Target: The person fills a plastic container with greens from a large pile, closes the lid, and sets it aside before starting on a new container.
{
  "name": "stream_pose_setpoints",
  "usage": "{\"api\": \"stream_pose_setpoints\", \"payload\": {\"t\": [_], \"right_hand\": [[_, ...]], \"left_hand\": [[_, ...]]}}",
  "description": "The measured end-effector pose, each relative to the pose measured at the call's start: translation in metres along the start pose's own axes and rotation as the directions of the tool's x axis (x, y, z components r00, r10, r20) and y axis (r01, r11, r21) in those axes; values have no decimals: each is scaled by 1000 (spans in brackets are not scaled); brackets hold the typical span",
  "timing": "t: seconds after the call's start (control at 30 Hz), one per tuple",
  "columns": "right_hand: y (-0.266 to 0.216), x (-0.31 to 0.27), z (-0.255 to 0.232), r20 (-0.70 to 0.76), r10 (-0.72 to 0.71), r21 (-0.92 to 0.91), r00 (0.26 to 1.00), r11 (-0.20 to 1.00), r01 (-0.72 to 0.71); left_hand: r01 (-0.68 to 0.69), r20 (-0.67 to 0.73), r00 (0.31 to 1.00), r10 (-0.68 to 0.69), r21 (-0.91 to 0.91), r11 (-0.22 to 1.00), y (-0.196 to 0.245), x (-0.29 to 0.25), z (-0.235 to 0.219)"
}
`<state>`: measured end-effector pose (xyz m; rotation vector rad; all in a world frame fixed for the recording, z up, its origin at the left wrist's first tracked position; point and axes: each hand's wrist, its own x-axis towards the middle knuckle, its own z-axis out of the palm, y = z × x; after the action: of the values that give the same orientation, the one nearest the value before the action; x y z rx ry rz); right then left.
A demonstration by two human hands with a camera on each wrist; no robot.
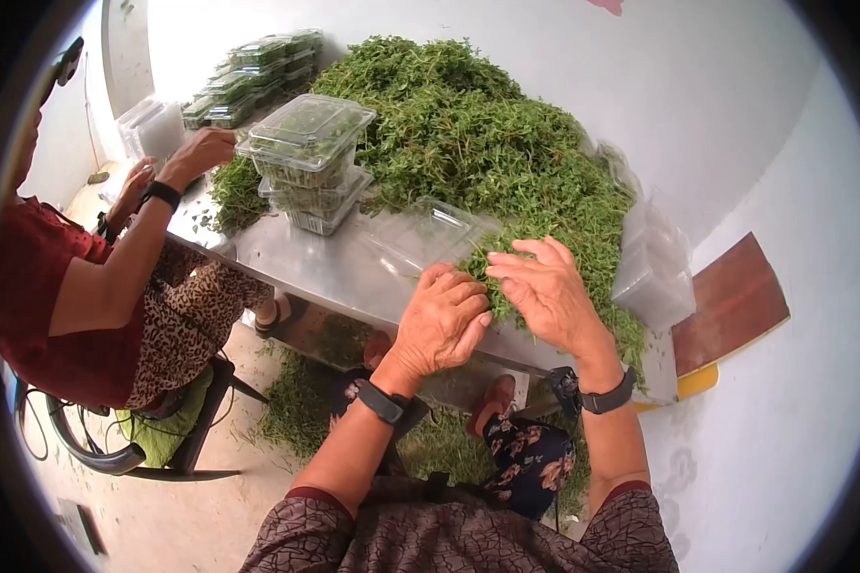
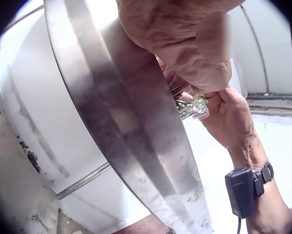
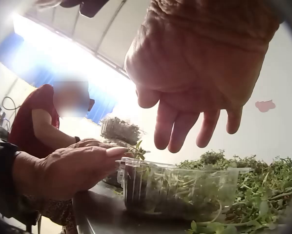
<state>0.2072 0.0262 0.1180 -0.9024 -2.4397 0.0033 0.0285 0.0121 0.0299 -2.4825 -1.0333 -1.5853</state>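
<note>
two bare hands meet over the near edge of a metal table [image 1: 277, 250], at a clear plastic clamshell box [image 3: 185, 187] partly filled with leafy green stems. in the head view the hands mostly hide this box; the right wrist view shows it upright on the table, its long side running left to right.

the left hand [image 1: 442, 320] is the nearer one, at the box's left end, its thumb beside a small sprig [image 3: 137, 152] at the rim. whether it pinches the sprig or only steadies the box, i cannot tell. the right hand [image 1: 545, 291] hangs above the box, apart from it, fingers loosely spread and pointing down, with nothing visible in its grasp. so the box's stems lie directly below the right hand.

just beyond the hands, slightly left, lies a clear plastic panel [image 1: 444, 218], perhaps the box's lid. a large heap of green stems [image 1: 459, 115] covers the far side of the table. a stack of nested clear boxes [image 1: 655, 267] stands at the right; filled clamshells [image 1: 306, 172] are stacked at the left, where a second person in a red top [image 1: 57, 296] sits.
</note>
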Motion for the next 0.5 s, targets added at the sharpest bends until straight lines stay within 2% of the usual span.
{"api": "stream_pose_setpoints", "payload": {"t": [0.13,0.2,0.3,0.4,0.5], "right_hand": [[5,15,16,30,-15,12,999,1000,14],[12,19,19,174,82,-141,981,988,-58],[33,15,35,168,114,-61,979,993,-105],[34,15,36,211,135,-92,968,989,-118],[29,12,31,155,105,-95,982,991,-91]], "left_hand": [[-14,2,1000,14,14,1000,2,1,-2],[-16,4,1000,16,13,1000,2,1,-3],[-15,19,1000,14,18,1000,3,2,-2],[-5,61,998,5,4,1000,0,0,-3],[-4,31,1000,5,-22,1000,1,0,-1]]}}
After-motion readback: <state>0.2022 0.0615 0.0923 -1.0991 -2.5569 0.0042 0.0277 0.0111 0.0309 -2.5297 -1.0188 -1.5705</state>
